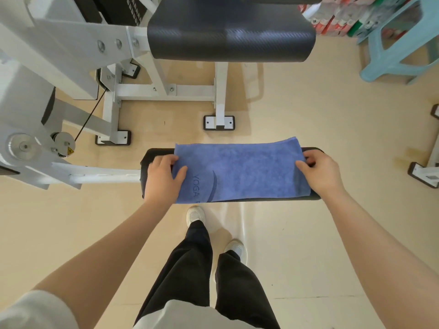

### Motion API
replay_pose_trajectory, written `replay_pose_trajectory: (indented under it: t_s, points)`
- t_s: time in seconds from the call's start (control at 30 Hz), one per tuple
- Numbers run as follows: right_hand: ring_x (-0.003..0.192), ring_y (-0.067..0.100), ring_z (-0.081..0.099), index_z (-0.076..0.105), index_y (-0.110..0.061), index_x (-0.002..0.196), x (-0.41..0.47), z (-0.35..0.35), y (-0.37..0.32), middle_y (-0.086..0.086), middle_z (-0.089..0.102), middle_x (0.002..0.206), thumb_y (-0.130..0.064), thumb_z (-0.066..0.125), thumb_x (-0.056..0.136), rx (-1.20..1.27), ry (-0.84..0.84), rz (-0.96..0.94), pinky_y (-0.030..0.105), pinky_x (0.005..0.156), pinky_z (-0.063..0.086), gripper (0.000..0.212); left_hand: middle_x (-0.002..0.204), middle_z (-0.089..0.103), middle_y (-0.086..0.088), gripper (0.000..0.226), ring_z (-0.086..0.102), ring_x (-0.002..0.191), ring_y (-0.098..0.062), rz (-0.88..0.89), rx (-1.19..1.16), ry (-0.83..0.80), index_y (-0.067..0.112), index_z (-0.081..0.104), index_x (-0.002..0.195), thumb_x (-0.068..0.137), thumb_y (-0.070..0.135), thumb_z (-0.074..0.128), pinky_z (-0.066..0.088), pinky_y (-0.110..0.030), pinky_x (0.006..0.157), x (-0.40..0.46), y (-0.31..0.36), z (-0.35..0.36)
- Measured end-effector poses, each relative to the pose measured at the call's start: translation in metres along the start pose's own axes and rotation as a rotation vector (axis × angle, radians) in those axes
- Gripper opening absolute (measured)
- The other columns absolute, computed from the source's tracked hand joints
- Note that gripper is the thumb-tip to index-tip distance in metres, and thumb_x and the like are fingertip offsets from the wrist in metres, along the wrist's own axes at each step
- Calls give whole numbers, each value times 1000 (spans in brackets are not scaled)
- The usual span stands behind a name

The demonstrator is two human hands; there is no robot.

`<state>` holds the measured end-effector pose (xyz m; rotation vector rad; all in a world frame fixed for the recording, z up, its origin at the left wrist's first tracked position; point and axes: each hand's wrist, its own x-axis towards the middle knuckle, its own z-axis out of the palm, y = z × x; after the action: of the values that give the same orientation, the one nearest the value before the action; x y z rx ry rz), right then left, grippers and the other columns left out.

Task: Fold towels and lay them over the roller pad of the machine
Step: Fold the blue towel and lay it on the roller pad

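A folded blue towel [244, 170] printed with "YOGA" lies draped across the black roller pad [145, 160] of the white machine, covering most of its length. My left hand [162, 178] pinches the towel's left edge, thumb on top and fingers curled under the edge. At the towel's right edge my right hand [319, 173] does the same, with the thumb lying on the cloth. Only the two ends and the near underside of the pad show.
The pad sits on a white lever arm [99, 175] reaching from the machine frame [47, 67] at left. A black seat pad [230, 32] stands beyond. A turquoise plastic stool [401, 43] is at far right. My feet stand just below the roller.
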<state>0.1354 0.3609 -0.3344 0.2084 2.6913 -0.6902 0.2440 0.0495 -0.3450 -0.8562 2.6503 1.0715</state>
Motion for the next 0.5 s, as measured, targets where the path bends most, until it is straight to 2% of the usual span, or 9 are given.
replay_pose_trajectory:
  t_s: [0.13, 0.23, 0.3, 0.37, 0.5]
  points:
    - [82, 20, 55, 60, -8, 95, -33, 3, 16, 3, 60, 86, -19, 60, 87, 216, 31, 142, 28, 73, 39, 14, 93, 57, 0, 27, 56, 85, -20, -270, -263, 12, 10, 52, 108, 89, 27, 58, 44, -30, 70, -26, -2, 3]
    - [81, 17, 53, 59, -11, 91, -44, 6, 18, 1, 59, 85, -22, 62, 86, 345, 37, 189, 27, 76, 39, 12, 79, 53, 2, 21, 50, 70, -14, -343, -267, 26, 9, 52, 95, 90, 30, 56, 37, -23, 55, -40, -2, 10]
    - [74, 14, 51, 57, -13, 86, -47, 9, 17, -4, 55, 78, -24, 62, 86, 393, -10, 213, 27, 73, 39, 12, 72, 49, 2, 19, 45, 64, -15, -398, -309, 42, 9, 51, 87, 92, 28, 54, 34, -25, 52, -48, -2, 16]
    - [67, 13, 45, 51, -15, 74, -46, 9, 17, -5, 50, 71, -23, 57, 88, 402, -52, 220, 26, 63, 36, 17, 70, 47, 1, 21, 41, 60, -15, -438, -363, 57, 9, 49, 80, 93, 25, 52, 32, -26, 51, -50, -1, 17]
    - [66, 16, 40, 44, -16, 66, -40, 1, 28, -1, 46, 70, -12, 53, 90, 491, -123, 252, 26, 59, 31, 26, 69, 46, 1, 23, 40, 60, -15, -423, -386, 43, 14, 46, 72, 92, 22, 54, 33, -25, 53, -48, -11, 13]
